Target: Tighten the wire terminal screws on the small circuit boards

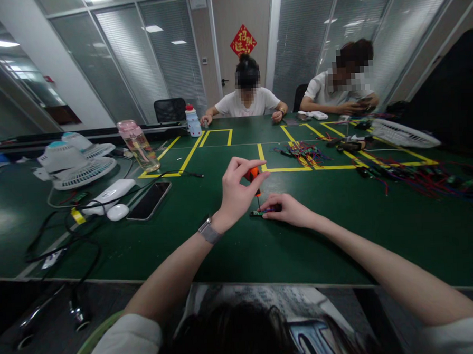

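Observation:
My left hand (239, 187) is closed around the orange and black handle of a screwdriver (253, 175). The screwdriver stands nearly upright, its thin shaft pointing down at a small green circuit board (256, 213). Whether the tip touches the board is too small to tell. My right hand (288, 210) pinches the board at its right end, low over the green table (225, 257). Part of the board is hidden under those fingers.
To the left lie a phone (149, 201), a white mouse-like object (118, 212), black cables, white fans (81, 172) and a pink-lidded bottle (138, 145). Wired circuit boards (304, 153) lie in bundles to the right. Two people (248, 100) sit across the table.

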`<state>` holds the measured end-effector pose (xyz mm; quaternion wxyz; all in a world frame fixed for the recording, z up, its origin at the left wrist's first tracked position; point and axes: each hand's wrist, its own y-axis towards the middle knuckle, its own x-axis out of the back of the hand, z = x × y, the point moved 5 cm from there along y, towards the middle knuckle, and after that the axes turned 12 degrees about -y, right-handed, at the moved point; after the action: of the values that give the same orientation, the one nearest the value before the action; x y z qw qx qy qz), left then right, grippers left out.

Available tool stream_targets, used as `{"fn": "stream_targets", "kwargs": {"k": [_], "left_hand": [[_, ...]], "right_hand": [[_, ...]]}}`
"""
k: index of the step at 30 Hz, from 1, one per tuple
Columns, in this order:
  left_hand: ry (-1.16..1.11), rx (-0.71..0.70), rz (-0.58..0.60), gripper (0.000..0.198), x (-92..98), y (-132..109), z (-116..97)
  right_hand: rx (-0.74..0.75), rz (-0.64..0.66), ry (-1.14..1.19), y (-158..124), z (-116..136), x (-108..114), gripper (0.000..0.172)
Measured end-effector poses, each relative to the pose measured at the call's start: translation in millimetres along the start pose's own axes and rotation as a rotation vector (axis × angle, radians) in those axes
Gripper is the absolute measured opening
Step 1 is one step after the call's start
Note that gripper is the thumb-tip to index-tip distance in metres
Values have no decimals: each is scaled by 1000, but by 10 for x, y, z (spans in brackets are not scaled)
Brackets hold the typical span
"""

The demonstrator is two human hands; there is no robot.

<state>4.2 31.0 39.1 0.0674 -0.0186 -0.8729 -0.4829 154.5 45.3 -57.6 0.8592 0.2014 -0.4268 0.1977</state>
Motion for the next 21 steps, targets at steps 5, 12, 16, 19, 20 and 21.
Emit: {"fn": "stream_targets", "kwargs": {"k": [5, 12, 16, 19, 20, 21], "left_hand": [[-78, 50, 71, 28, 1, 10, 12], [-115, 63, 9, 19, -11, -6, -2], [-21, 26, -2, 16, 19, -1, -15], [-79, 39, 74, 27, -12, -8, 1], [-115, 49, 93, 29, -26, -13, 6], [-148, 62, 102, 30, -37, -17, 11]], "right_hand": [[7, 3, 7, 4, -7, -5, 21], [7, 4, 8, 6, -4, -10, 20], [8, 1, -5, 5, 9, -1, 20], [9, -2, 1, 4, 11, 3, 20], [11, -2, 3, 4, 11, 2, 20], [13, -1, 6, 4, 11, 0, 20]]}}
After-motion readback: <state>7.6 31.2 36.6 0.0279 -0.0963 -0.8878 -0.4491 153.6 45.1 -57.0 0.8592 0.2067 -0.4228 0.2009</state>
